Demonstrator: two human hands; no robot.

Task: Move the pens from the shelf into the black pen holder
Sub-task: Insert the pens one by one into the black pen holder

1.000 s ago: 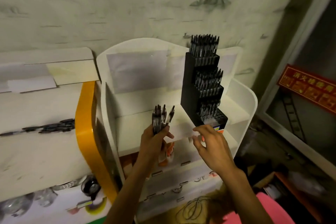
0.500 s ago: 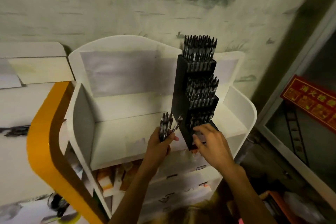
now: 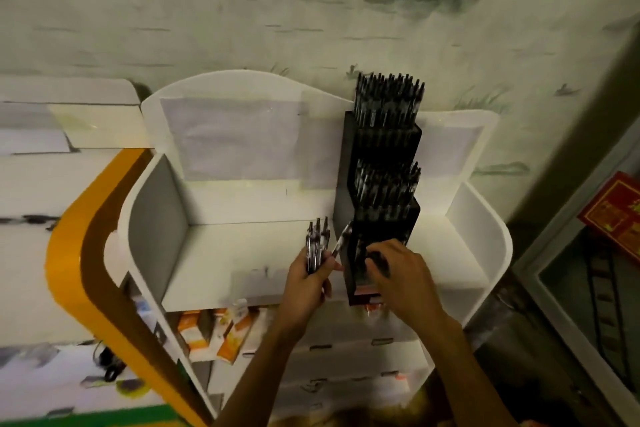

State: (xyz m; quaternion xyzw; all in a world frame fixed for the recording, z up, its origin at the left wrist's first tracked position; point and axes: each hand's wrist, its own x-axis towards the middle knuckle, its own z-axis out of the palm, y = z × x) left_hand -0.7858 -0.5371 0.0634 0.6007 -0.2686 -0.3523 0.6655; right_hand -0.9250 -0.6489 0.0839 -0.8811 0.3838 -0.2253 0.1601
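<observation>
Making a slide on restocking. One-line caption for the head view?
Left hand grips a pen bundle while right hand reaches into the black pen holder's lowest tier.

White shelf (image 3: pixel 242 253) carries black tiered pen holder (image 3: pixel 377 191), upright.

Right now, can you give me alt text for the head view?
Left hand grips a bundle of pens upright beside the stepped black pen holder; right hand reaches into its lowest tier. The holder stands on a white shelf.
</observation>
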